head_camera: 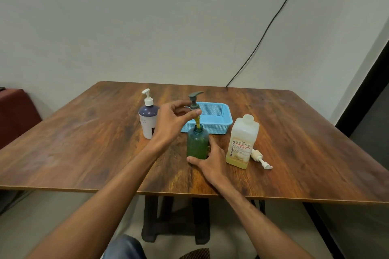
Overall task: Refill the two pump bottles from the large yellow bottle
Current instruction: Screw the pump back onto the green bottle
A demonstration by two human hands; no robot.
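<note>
Two hands: fingers of my left hand pinched the grey-green pump head, tube half inside; my right hand clamped the translucent green bottle, steadying it on the wooden tabletop.

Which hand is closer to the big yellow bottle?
Right. The right hand grips the green bottle just beside the big yellow bottle; the left hand is farther off, pinching the pump top above the green bottle.
</note>
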